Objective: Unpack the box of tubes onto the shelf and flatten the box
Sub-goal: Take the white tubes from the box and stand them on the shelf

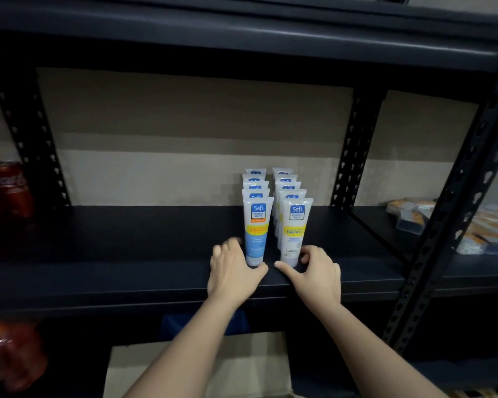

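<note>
Box (196,366) lay near. Left hand (233,271) gripped blue tube (256,234); right hand (316,271) gripped white tube (293,234) on shelf (127,271).

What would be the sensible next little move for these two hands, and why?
Probably let go and reach down for the cardboard box. Two rows of Safi tubes already stand upright on the shelf; the left hand cups the blue front tube, the right hand the yellow front tube.

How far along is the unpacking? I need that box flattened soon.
Done: two rows of tubes stand on the shelf. In hand: left hand cups the front blue tube, right hand the front yellow tube. Left: the cardboard box below, apparently not yet flattened.
</note>
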